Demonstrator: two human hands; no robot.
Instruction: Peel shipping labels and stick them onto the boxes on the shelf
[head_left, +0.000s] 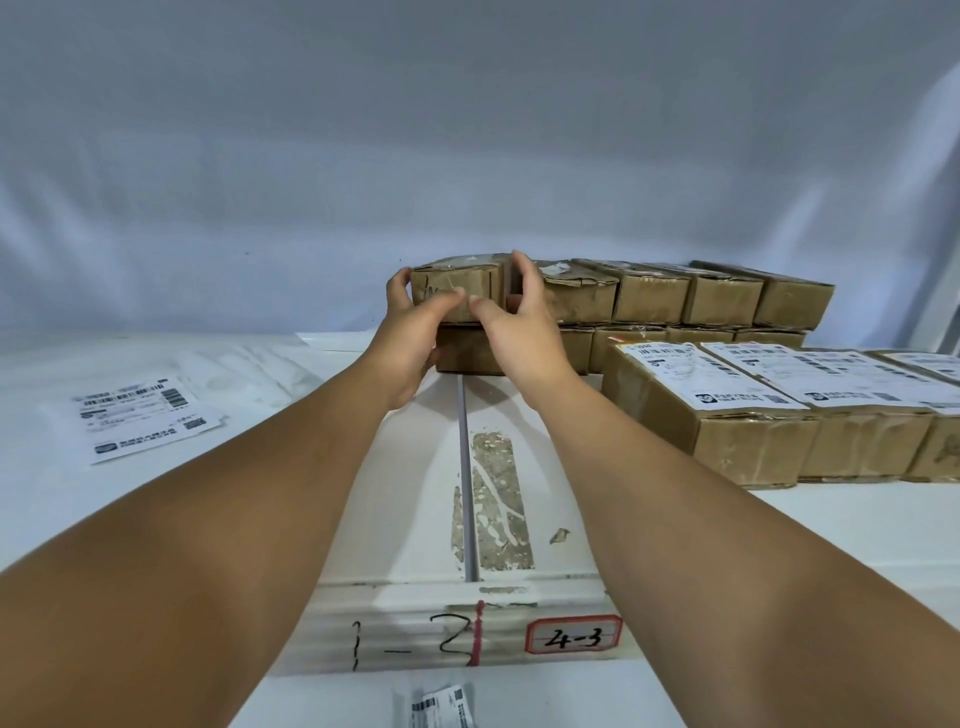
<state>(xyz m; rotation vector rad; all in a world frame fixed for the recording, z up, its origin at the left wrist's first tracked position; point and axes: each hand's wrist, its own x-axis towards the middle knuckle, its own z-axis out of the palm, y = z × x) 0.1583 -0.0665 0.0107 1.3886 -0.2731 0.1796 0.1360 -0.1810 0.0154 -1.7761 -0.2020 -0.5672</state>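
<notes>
white shelf (405, 493), loose label sheets (145, 415) left, stacked cardboard boxes (649, 301) back, labelled boxes (727, 415) right

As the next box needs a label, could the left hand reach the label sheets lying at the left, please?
Probably yes: the label sheets lie flat in the open with nothing over them, though the left hand now grips the top box and must release it first.

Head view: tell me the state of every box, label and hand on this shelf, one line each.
Top box: on the stack's left end, gripped by both hands, no label seen.
Left hand: grips the top box's left side.
Right hand: grips its right side.
Back boxes: stacked two high, closed.
Front boxes: closed, labelled on top.
Labels: lying flat on the shelf, left.
Bottom label: partly cut off by the frame.
</notes>
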